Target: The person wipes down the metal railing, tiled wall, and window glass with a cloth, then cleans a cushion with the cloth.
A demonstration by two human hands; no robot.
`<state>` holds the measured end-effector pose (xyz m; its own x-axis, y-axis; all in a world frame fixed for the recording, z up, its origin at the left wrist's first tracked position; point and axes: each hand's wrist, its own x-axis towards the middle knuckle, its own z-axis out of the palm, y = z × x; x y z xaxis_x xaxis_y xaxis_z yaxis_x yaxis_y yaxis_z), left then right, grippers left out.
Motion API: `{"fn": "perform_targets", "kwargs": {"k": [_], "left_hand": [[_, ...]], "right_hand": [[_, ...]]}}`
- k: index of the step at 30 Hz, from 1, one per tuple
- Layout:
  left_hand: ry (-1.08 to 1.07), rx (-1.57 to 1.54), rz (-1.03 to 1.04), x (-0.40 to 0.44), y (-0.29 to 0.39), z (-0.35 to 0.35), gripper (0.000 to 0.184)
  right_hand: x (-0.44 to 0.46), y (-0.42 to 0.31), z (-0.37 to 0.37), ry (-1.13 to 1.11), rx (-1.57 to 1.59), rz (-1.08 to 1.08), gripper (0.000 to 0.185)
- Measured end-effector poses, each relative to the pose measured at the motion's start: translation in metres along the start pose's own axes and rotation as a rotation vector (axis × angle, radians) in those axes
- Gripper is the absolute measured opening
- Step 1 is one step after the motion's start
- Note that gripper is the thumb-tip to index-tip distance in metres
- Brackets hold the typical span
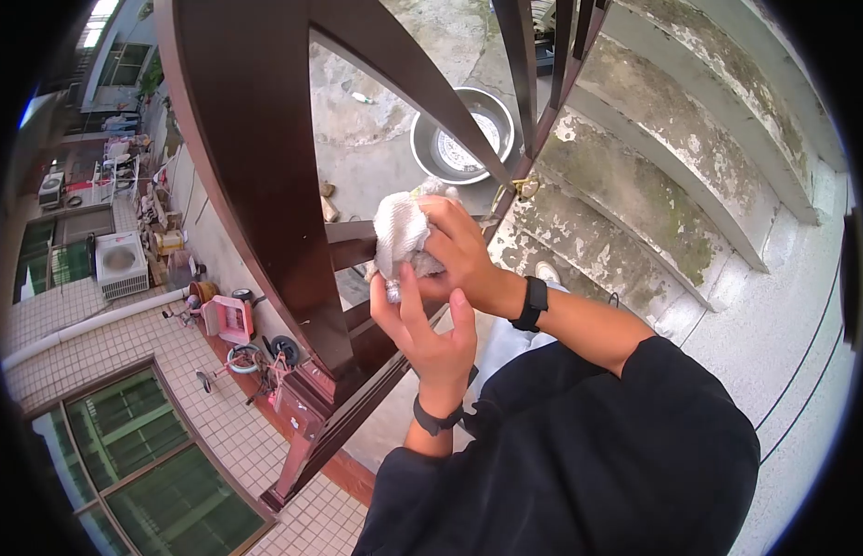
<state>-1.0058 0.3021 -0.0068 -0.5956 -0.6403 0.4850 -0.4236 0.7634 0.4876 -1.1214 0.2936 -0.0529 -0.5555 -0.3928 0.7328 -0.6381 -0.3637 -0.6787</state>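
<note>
A crumpled white knit cloth (401, 227) is bunched against the brown railing (357, 250). My right hand (464, 250) is closed around the cloth, with its fingers curled over the top. Just below, my left hand (431, 347) has its fingers stretched and its thumb apart. Its fingertips touch the cloth's lower end. Part of the cloth is hidden behind my right fingers. Both wrists wear black bands.
A round metal basin (462, 136) sits on the concrete ground beyond the railing. Worn concrete steps (626, 176) run along the right. Past the railing at left are a pink plastic object (229, 320), a small bicycle (255, 360) and an air-conditioner unit (122, 264).
</note>
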Motion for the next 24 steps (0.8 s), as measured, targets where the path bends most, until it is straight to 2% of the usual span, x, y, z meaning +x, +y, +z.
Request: {"fn": "perform_targets", "kwargs": {"k": [2,3,6,7,10,17,20,22,24], "left_hand": [[0.099,0.143,0.101,0.01,0.01,-0.011,0.064],[0.158,0.043,0.1,0.011,0.01,-0.01,0.064],[0.162,0.048,0.122,0.014,0.013,-0.003,0.064],[0.073,0.13,0.126,0.01,0.015,-0.001,0.064],[0.004,0.172,0.112,-0.004,0.002,0.029,0.063],[-0.318,0.058,0.006,-0.056,-0.04,0.091,0.062],[-0.311,-0.043,-0.065,-0.057,-0.046,0.083,0.059],[-0.247,-0.053,0.002,-0.044,-0.043,0.069,0.055],[-0.168,-0.196,-0.013,-0.044,-0.046,0.06,0.055]], "right_hand": [[0.029,-0.015,0.001,0.013,0.097,-0.057,0.047],[0.043,-0.021,0.001,0.035,0.104,-0.089,0.045],[0.047,-0.011,0.007,0.047,0.174,-0.112,0.044],[0.037,0.001,0.012,0.041,0.168,-0.118,0.043],[0.022,0.034,0.011,-0.033,0.239,-0.127,0.043],[-0.081,0.1,-0.017,-0.265,-0.06,0.153,0.04],[-0.077,0.092,-0.024,-0.325,-0.026,0.262,0.041],[-0.061,0.084,-0.026,-0.31,-0.001,0.217,0.043],[-0.041,0.068,-0.025,-0.332,0.028,0.201,0.044]]}}
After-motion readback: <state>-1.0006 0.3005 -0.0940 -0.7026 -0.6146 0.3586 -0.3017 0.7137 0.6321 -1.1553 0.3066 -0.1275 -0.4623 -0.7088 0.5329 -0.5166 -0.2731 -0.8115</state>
